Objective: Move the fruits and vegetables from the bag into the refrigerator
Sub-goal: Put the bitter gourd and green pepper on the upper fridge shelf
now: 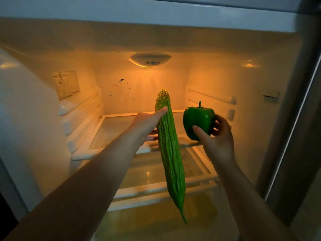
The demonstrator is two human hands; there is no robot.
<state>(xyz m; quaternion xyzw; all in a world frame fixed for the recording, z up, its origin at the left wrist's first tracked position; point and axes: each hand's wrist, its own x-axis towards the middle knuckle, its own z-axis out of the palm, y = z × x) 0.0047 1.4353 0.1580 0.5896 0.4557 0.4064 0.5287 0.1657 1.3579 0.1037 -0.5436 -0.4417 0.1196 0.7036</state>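
I look into an open refrigerator (217,75) lit from inside by an orange lamp. My left hand (147,124) grips a long, bumpy green bitter gourd (171,153) near its upper third; the gourd hangs almost upright, its thin tail pointing down. My right hand (217,138) holds a shiny green bell pepper (198,121) from below and behind, stem up. Both vegetables hover in front of the upper glass shelf (112,131), neither touching it. The bag is out of sight.
A second glass shelf (147,173) lies below the upper one, with a clear drawer cover (156,214) under it. The lamp (150,59) sits on the back wall. Rails (212,98) line the right wall. The white door (26,119) stands at the left.
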